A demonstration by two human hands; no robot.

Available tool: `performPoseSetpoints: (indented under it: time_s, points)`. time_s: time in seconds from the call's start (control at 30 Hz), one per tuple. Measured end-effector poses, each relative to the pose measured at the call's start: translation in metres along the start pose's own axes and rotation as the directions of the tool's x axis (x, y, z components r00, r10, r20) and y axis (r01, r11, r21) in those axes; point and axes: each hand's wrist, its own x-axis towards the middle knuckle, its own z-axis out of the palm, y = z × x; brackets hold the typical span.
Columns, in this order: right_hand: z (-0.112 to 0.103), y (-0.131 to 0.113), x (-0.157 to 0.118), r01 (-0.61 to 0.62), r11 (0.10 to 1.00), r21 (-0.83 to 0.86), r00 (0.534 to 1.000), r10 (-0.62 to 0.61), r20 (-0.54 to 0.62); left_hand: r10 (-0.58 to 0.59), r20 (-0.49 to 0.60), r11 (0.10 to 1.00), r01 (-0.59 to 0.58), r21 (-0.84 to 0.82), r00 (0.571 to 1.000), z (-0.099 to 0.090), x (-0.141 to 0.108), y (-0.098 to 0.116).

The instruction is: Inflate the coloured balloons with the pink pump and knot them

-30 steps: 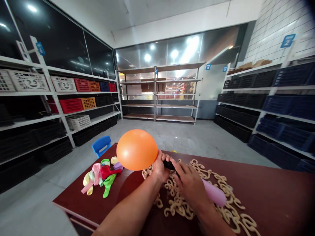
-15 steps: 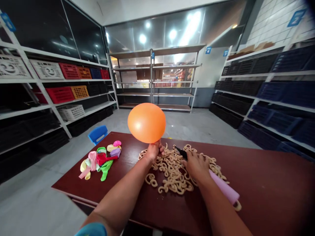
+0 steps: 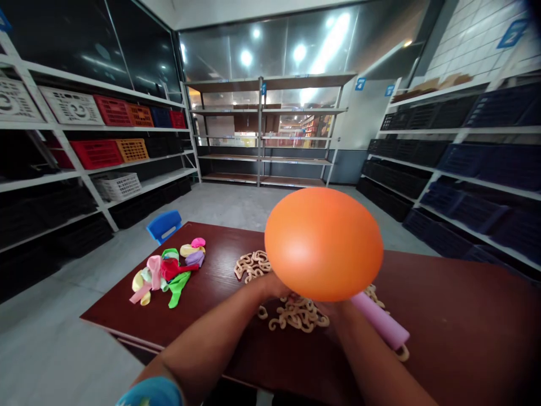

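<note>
A large inflated orange balloon (image 3: pixel 323 242) fills the middle of the view, above the dark red-brown table (image 3: pixel 448 316). My left hand (image 3: pixel 276 286) is closed at its underside, with the fingers mostly hidden behind it. My right hand (image 3: pixel 332 310) is just below the balloon, which covers its fingers; whether they hold anything cannot be seen. Beside my right wrist a pinkish-purple tube (image 3: pixel 382 321) lies slanted on the table, its far end hidden. Beneath and around both hands spreads a pile of beige curled pieces (image 3: pixel 298 316).
Several limp balloons (image 3: pixel 169 269) in mixed colours lie at the table's left. A blue chair (image 3: pixel 164 225) stands behind that corner. Shelves with crates (image 3: pixel 97 153) line the left wall, with dark crates (image 3: pixel 477 160) along the right. A metal rack (image 3: pixel 260 129) stands at the back.
The orange balloon has moved right and closer to me with my left hand, and now blocks the view of my right hand. The black tip by my right hand is now hidden.
</note>
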Motion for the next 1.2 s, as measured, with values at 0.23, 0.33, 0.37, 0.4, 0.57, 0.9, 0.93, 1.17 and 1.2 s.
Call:
performPoseSetpoints:
  time_s: [0.23, 0.33, 0.37, 0.4, 0.57, 0.9, 0.93, 1.17, 1.2]
  points:
    - [0.011, -0.014, 0.01, -0.054, 0.987, 0.148, 0.998, 0.056, -0.011, 0.055, 0.371, 0.917, -0.194, 0.349, 0.927, 0.009, -0.002, 0.018]
    - [0.009, -0.017, 0.012, 0.007, 0.969, 0.245, 0.997, 0.011, -0.071, 0.096, 0.353, 0.921, -0.218, 0.324, 0.93, 0.012, -0.004, 0.018]
    - [0.008, -0.018, 0.012, 0.036, 0.962, 0.272, 0.996, -0.012, -0.088, 0.122, 0.347, 0.928, -0.231, 0.293, 0.93, 0.012, -0.004, 0.018]
    - [0.008, -0.018, 0.013, 0.068, 0.955, 0.289, 0.994, -0.041, -0.101, 0.147, 0.341, 0.937, -0.241, 0.252, 0.929, 0.013, -0.005, 0.017]
    - [0.004, -0.017, 0.014, 0.13, 0.952, 0.279, 0.99, -0.107, -0.096, 0.149, 0.328, 0.988, -0.149, -0.026, 0.933, 0.018, -0.003, 0.011]
    - [0.005, -0.019, 0.005, 0.107, 0.953, 0.285, 0.994, -0.098, -0.044, -0.046, 0.424, 0.917, 0.207, -0.341, 0.904, 0.015, -0.004, 0.012]
    - [0.008, -0.02, 0.005, 0.101, 0.965, 0.24, 0.995, -0.097, -0.029, -0.073, 0.427, 0.919, 0.226, -0.322, 0.901, 0.012, -0.004, 0.013]
    - [0.021, -0.013, 0.014, 0.081, 0.987, -0.142, 0.988, -0.098, -0.116, -0.004, 0.005, 0.757, 0.006, -0.654, 1.0, -0.036, 0.017, 0.032]
    - [0.02, -0.013, 0.015, 0.05, 0.981, -0.185, 0.987, -0.077, -0.142, 0.039, -0.079, 0.701, -0.084, -0.708, 0.996, -0.048, 0.021, 0.036]
